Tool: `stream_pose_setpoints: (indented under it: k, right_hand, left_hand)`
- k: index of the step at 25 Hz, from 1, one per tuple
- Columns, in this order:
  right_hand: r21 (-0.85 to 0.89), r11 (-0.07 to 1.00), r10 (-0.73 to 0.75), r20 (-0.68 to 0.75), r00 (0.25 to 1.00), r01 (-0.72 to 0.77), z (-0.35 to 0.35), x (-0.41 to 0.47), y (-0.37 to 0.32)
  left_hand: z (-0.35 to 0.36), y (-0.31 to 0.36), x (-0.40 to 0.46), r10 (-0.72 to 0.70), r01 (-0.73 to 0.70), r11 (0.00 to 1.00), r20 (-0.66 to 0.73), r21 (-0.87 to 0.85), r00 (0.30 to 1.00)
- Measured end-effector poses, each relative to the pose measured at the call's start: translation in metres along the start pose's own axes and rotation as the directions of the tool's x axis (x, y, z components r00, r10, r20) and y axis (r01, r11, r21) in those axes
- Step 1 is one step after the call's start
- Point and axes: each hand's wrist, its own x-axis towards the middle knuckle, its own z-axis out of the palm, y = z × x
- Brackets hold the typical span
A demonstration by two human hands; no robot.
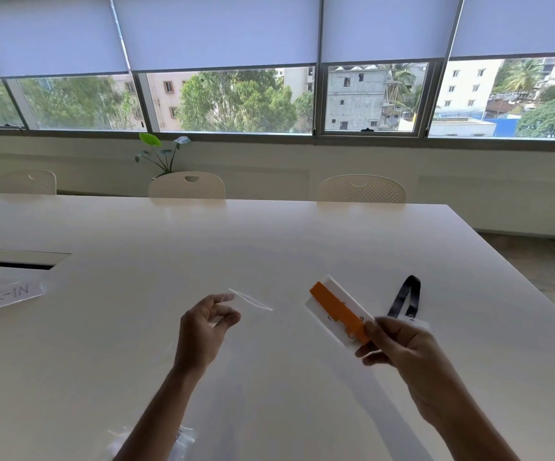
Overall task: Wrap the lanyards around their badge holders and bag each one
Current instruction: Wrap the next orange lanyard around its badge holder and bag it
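My right hand point(399, 347) grips one end of a white badge holder point(327, 314) that has an orange lanyard point(337, 311) wound flat around it, held above the white table point(269, 247). My left hand point(204, 327) pinches the edge of a clear plastic bag point(252, 301), which is nearly see-through and stretches to the right toward the badge. A black lanyard point(405, 296) with its clear badge holder point(419, 324) lies on the table just behind my right hand, partly hidden by it.
A paper sign reading "HECK-IN" point(3, 299) lies at the left edge, near a cable slot point(13, 261) in the table. More clear bags point(183, 440) sit by my left forearm. White chairs point(186, 186) stand along the far side.
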Motion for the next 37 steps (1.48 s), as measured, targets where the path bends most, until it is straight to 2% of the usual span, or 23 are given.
stream_pose_setpoints:
  k: [5, 12, 16, 22, 27, 34, 37]
  right_hand:
    - [-0.261, 0.949, -0.193, -0.035, 0.981, 0.178, -0.007, 0.010, -0.028]
    - [-0.349, 0.892, -0.336, -0.092, 0.937, 0.285, -0.005, 0.012, -0.044]
    - [-0.437, 0.853, -0.356, -0.086, 0.931, 0.286, -0.003, 0.007, -0.047]
    - [-0.652, 0.658, -0.479, 0.024, 0.877, 0.377, -0.001, -0.003, -0.057]
    - [-0.694, 0.519, -0.541, 0.185, 0.820, 0.499, -0.001, 0.000, -0.071]
    - [-0.657, 0.501, -0.517, 0.294, 0.804, 0.563, 0.003, 0.008, -0.079]
    - [-0.694, 0.456, -0.493, 0.325, 0.807, 0.557, 0.006, 0.011, -0.083]
  left_hand:
    - [0.014, 0.049, -0.017, 0.159, -0.158, 0.987, 0.055, -0.023, 0.986]
    - [0.025, 0.083, -0.035, 0.268, -0.268, 0.963, 0.118, -0.011, 0.956]
    - [0.026, 0.088, -0.039, 0.262, -0.258, 0.965, 0.113, -0.049, 0.958]
    - [0.024, 0.093, -0.045, 0.239, -0.228, 0.968, 0.110, -0.103, 0.965]
    - [0.022, 0.093, -0.046, 0.298, -0.294, 0.955, 0.120, -0.051, 0.947]
    - [0.021, 0.097, -0.051, 0.371, -0.379, 0.925, 0.190, 0.007, 0.909]
    - [0.022, 0.100, -0.053, 0.388, -0.407, 0.913, 0.228, 0.042, 0.893]
